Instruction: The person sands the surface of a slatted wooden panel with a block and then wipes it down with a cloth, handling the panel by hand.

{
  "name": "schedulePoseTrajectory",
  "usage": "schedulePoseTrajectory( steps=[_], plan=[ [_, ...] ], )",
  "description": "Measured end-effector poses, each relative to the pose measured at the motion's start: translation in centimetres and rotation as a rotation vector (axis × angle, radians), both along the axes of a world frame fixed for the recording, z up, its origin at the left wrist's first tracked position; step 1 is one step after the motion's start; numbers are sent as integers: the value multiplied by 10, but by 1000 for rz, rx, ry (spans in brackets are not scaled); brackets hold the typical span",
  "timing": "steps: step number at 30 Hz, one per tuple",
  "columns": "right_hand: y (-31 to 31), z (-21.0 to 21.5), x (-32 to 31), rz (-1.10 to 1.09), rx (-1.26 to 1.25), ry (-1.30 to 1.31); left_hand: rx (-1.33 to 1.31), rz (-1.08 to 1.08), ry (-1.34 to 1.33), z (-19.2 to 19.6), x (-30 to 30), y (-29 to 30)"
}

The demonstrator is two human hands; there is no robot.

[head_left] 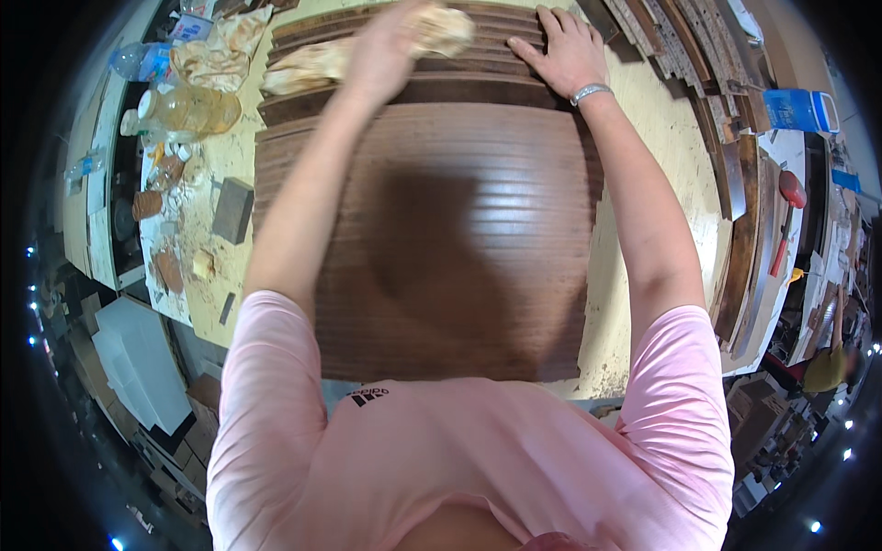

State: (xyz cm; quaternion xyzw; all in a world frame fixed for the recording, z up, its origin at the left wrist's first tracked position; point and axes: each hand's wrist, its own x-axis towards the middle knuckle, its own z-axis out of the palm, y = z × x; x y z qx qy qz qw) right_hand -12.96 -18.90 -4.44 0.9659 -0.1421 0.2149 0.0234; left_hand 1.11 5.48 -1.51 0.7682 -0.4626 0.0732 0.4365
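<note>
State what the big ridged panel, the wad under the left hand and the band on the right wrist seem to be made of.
Panel: probably wood, dark brown stain, glossy; grain and sheen show. Wad: likely cloth, crumpled, beige. Band: seemingly metal, silvery shine.

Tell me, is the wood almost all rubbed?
Partly, it seems. The near slats of the dark wooden panel shine, so they look rubbed already. The left hand holds a rag blurred against the far slats, while the right hand lies flat, steadying the wood. Those far slats look duller, probably left.
</note>
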Motion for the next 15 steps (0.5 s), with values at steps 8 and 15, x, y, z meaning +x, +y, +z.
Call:
schedulePoseTrajectory(
  steps=[8, 15],
  plan=[
    [3, 11, 2, -30, 235, 119, 496, -26, -231, -3, 6, 42],
    [-12, 9, 9, -6, 463, 71, 290, 319, -22, -2, 63, 152]
  ],
)
